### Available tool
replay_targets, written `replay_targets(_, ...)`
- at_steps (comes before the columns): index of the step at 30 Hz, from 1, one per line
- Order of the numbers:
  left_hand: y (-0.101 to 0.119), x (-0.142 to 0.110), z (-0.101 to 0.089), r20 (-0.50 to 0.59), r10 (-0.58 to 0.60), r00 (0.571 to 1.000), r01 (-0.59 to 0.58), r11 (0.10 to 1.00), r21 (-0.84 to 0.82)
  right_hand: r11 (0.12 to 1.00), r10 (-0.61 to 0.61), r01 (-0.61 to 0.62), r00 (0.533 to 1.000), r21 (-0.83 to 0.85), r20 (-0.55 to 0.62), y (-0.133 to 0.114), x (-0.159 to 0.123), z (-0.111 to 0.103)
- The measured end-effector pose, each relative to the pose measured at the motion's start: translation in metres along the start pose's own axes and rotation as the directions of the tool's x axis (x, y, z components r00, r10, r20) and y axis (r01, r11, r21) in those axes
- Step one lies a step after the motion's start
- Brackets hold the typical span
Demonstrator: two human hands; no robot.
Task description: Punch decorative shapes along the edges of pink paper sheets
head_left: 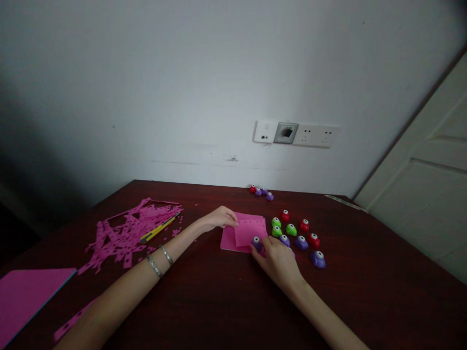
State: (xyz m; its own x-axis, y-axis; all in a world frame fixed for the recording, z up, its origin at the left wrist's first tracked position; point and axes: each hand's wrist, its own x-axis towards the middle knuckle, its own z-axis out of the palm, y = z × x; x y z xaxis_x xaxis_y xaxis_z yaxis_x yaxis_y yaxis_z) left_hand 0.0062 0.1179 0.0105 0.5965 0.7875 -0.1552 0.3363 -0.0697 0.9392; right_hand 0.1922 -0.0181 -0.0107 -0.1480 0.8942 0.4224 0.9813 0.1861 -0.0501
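Note:
Between my hands is a small pink paper sheet [250, 232] with a row of little punched marks along its top edge. It lies over a stack of pink paper [228, 240] on the dark table. My left hand [221, 218] pinches the small sheet at its upper left edge. At the sheet's lower right corner, my right hand [279, 260] has its fingers closed around a purple craft punch [256, 242]. Just right of that hand stand several more punches: green punches [291, 229], red punches [304, 224] and purple punches [318, 259].
Pink paper scraps [127, 233] heap on the left, with a yellow utility knife [160, 229] against them. A large pink sheet [32, 291] lies at the near left. Several small punches [264, 191] stand by the wall. A ruler-like strip [345, 201] lies at the back right.

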Motion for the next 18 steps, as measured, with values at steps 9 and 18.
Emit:
replay_targets(9,-0.01,0.006,-0.002,-0.019,0.015,1.0,-0.014,0.999,0.03,0.998,-0.027,0.026,0.999,0.056,0.023,-0.002,0.0,0.006)
replay_targets(18,-0.01,0.005,-0.003,-0.016,-0.009,1.0,0.01,0.999,0.044,0.993,0.062,-0.071,0.994,0.095,0.089,-0.001,0.0,0.001)
